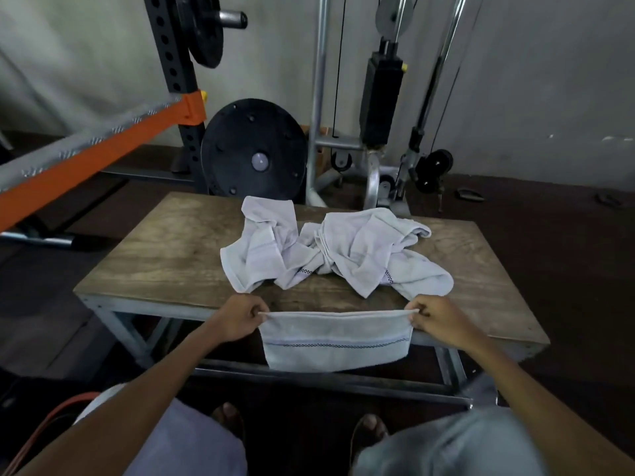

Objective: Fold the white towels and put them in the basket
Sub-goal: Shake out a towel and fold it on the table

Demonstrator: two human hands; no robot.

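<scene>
I hold a white towel with a dark stitched stripe stretched between both hands, hanging in front of the table's near edge. My left hand pinches its top left corner and my right hand pinches its top right corner. The towel looks doubled over, its lower edge hanging free. Behind it, a heap of crumpled white towels lies on the wooden table top. A white round rim with an orange edge shows at the lower left beside my arm; whether it is the basket I cannot tell.
The table stands on a grey metal frame. Beyond it are a black weight plate, an orange and black rack at left and a cable machine at the back. My knees and feet are below.
</scene>
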